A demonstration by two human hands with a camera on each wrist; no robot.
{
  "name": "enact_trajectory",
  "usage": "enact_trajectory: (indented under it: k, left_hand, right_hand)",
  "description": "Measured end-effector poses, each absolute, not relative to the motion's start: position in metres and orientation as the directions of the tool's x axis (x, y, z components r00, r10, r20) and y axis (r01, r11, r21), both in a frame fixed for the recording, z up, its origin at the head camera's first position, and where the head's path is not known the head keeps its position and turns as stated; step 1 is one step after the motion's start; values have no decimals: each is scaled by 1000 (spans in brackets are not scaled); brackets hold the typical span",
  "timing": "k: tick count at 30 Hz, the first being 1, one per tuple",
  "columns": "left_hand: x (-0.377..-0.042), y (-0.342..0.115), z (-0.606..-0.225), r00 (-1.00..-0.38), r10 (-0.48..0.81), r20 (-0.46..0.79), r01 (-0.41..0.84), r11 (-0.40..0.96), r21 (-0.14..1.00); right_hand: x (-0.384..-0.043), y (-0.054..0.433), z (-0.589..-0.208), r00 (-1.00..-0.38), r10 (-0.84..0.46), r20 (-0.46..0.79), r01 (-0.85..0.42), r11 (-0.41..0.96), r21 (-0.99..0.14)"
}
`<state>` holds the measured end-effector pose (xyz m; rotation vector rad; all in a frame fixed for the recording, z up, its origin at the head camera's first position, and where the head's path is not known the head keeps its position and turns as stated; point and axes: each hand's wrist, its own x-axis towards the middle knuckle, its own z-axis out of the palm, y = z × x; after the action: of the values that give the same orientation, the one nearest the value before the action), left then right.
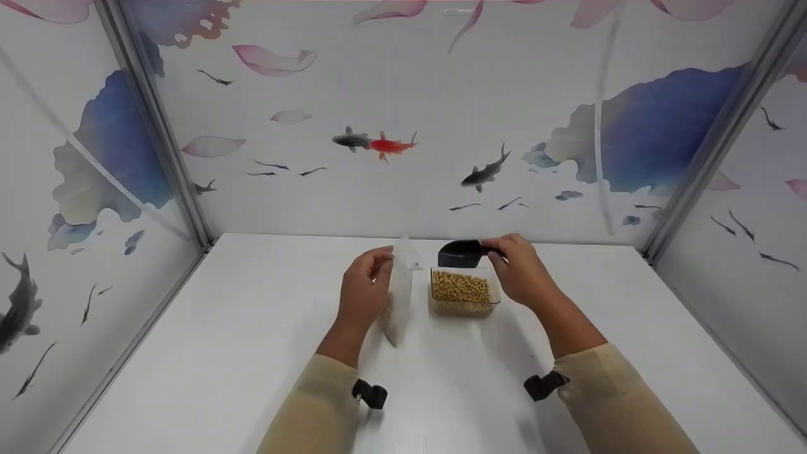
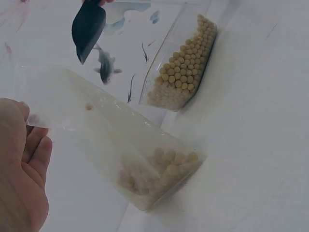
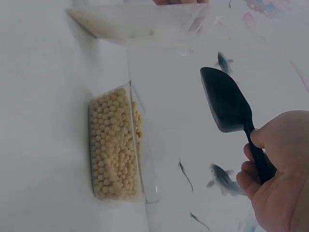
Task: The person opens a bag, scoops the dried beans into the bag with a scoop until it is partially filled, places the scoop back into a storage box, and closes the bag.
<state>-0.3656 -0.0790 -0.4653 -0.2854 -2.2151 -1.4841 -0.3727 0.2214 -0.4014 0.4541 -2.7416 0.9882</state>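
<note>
My left hand point(image 1: 365, 284) pinches the upper edge of a clear plastic bag point(image 2: 116, 125), which stands upright with some soybeans point(image 2: 169, 166) gathered at its bottom. In my right hand point(image 1: 520, 268) is the handle of a black scoop point(image 3: 227, 99); I grip it with fingers and thumb curled round. The scoop hangs above the clear rectangular container point(image 1: 498, 296), its tip pointing left toward the bag. Inside that container the soybeans point(image 3: 113, 145) are piled higher at one end. A single bean point(image 2: 89, 107) shows partway up the bag.
All of it stands on a white table point(image 1: 252, 340) enclosed by printed panels with fish and petals. The back panel point(image 1: 391, 202) rises close behind the container and bag. Small black wrist cameras point(image 1: 372, 394) stick out from both sleeves.
</note>
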Motion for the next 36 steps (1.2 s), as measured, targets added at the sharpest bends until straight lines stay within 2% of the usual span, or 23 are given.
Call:
enact_trajectory:
  k: [10, 15, 21, 27, 36]
  left_hand:
    - [-365, -78, -465, -878, -95, 469, 401, 387, 830]
    - [-365, -77, -465, -876, -96, 473, 405, 387, 828]
    - [-366, -78, -465, -875, -104, 472, 404, 381, 832]
    - [-367, -81, -468, -874, -105, 475, 409, 373, 833]
    - [-371, -85, -475, -874, -96, 477, 412, 374, 831]
  right_hand:
    - [-379, 241, -433, -960, -168, 225, -270, 773, -575]
    - [-383, 247, -441, -967, -148, 207, -234, 837, -495]
    - [-385, 247, -446, -965, -160, 207, -231, 895, -382]
    - [-384, 241, -450, -959, -184, 216, -248, 915, -319]
    - [-383, 236, -456, -953, -207, 220, -270, 910, -314]
